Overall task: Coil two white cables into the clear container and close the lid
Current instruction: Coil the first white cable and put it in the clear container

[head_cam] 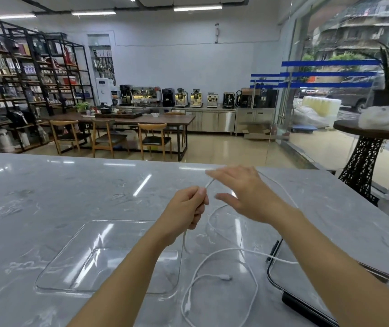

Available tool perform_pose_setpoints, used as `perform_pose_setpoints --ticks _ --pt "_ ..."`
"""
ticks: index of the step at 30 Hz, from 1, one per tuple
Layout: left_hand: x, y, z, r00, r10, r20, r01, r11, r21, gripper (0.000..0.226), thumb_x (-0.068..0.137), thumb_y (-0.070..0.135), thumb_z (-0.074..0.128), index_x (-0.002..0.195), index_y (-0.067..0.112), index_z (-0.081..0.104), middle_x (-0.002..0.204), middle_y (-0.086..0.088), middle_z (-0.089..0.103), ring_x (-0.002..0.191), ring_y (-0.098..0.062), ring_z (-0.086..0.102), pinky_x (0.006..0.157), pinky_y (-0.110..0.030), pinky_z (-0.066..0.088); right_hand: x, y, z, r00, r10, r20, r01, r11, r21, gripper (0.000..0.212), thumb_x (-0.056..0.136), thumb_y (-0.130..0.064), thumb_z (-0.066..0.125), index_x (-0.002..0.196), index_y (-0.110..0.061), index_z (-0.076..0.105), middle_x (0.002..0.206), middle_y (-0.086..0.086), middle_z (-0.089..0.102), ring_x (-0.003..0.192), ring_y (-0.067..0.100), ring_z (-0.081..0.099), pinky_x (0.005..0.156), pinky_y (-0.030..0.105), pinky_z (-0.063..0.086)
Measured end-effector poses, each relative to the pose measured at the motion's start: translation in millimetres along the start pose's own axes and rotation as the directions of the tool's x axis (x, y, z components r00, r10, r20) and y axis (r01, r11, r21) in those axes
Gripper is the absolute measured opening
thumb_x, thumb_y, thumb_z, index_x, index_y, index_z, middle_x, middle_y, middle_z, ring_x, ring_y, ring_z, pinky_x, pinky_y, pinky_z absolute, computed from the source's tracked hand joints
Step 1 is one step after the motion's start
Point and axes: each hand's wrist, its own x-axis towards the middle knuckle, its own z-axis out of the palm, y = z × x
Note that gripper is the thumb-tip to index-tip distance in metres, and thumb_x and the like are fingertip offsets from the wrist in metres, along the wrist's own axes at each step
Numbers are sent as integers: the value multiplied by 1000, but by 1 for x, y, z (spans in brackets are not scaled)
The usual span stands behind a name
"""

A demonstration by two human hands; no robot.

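Observation:
A clear rectangular container [54, 277] lies open on the marble counter, left of my arms, with nothing inside. My left hand [185, 210] is shut on a white cable [280, 187]; one end hangs below the fist and the rest loops up past my right hand. My right hand [243, 192] hovers with fingers spread beside that cable near its upper run, and whether it touches the cable is unclear. A second white cable [253, 279] sprawls loose on the counter by my right forearm. The lid [271, 277], clear with a black rim, lies at the right, partly under my right arm.
The grey marble counter [71, 192] stretches wide around the container. Beyond its far edge are a wooden table with chairs [152, 138], shelving at left, and a round dark table [368, 133] at right near the glass wall.

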Motion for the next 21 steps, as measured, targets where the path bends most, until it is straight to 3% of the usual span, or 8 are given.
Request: perform_pose_setpoints --ticks 1,3,6,9,11,15,18,21 --pt "-1 3 -1 1000 6 9 -6 1000 -3 34 99 28 36 71 13 48 48 8 34 40 -6 26 39 -17 22 6 -7 5 994 -66 -82 64 997 -33 32 87 -31 49 114 -17 58 107 4 67 100 22 60 90 29 26" --pt "-5 6 -7 1000 17 17 -17 1000 -24 34 99 27 36 71 14 47 48 7 34 40 -6 26 39 -17 22 17 -12 8 974 -99 -202 97 995 -22 21 86 -24 48 87 -11 64 76 5 67 68 24 62 74 33 38" --pt "-13 6 -27 1000 22 -16 -23 997 -77 35 99 25 34 69 13 47 50 4 31 44 -9 25 43 -20 23 27 -7 1 937 56 -345 -45 998 41 7 81 -10 59 79 -6 65 61 11 62 47 27 56 42 30 42" --pt "-23 1 -48 999 1 -44 -6 994 -108 36 99 22 35 66 13 47 49 6 32 45 -10 25 45 -22 24 37 3 -5 863 333 -381 -261 938 229 21 90 -21 55 92 -3 66 72 15 65 58 29 57 50 37 45" --pt "-30 -1 -59 1000 -23 -21 20 990 -139 38 99 20 36 63 15 47 48 6 31 43 -10 23 43 -22 20 45 2 -7 814 438 -382 -335 891 307 32 86 -32 60 101 -4 63 72 11 63 62 25 55 57 38 46" --pt "-44 5 -84 999 2 -44 -17 936 -350 36 98 17 34 64 14 44 46 7 25 39 -7 18 42 -23 11 50 -6 -1 805 512 -300 -349 818 457 37 74 -33 71 93 -5 55 66 6 58 59 25 54 58 42 49" --pt "-51 11 -118 983 44 -176 -145 773 -617 34 97 19 32 66 13 44 43 9 27 34 -4 21 37 -20 14 47 -16 17 847 504 -170 -338 757 559 21 79 -18 69 91 -8 55 66 -1 57 61 29 59 64 49 54" --pt "-57 17 -154 944 51 -325 -281 639 -716 35 98 23 30 68 14 45 41 9 30 31 -3 24 34 -17 17 44 -27 34 826 515 -228 -338 777 531 10 87 -16 59 85 -9 52 61 0 54 56 30 57 59 48 50"
